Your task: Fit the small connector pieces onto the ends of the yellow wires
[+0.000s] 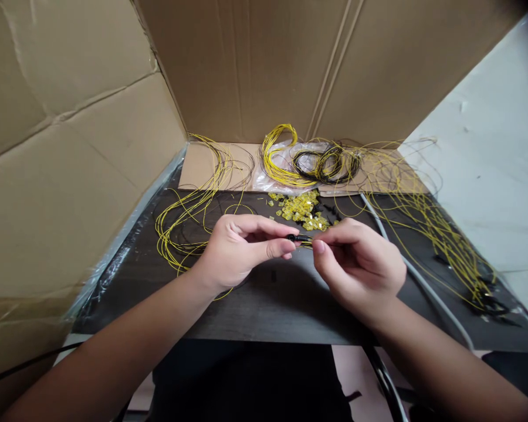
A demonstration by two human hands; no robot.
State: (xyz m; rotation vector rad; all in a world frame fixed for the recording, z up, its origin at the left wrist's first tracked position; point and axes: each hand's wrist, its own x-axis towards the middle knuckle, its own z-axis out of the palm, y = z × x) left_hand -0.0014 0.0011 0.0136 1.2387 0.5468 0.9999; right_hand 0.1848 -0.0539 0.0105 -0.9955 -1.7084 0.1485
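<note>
- The left hand [237,249] pinches a small black connector [292,237] between thumb and forefinger, above the dark table [264,310].
- The right hand [358,264] pinches a thin yellow wire [307,241] meeting that connector.
- Behind them lies a pile of yellow clips [303,211].
- Farther back, wire coils [308,161] rest against cardboard [264,64].

- Small connector piece [293,237]: between the fingers [281,249] of both hands, above the counter [273,305].
- Pile of small clips [303,211]: on the counter, just behind the fingers.
- Coiled wire bundle [310,161]: farther behind.
- Loose wire loops [189,217]: left.
- Spread wires [440,234]: right.
- Cardboard walls [264,64]: behind and left.
</note>
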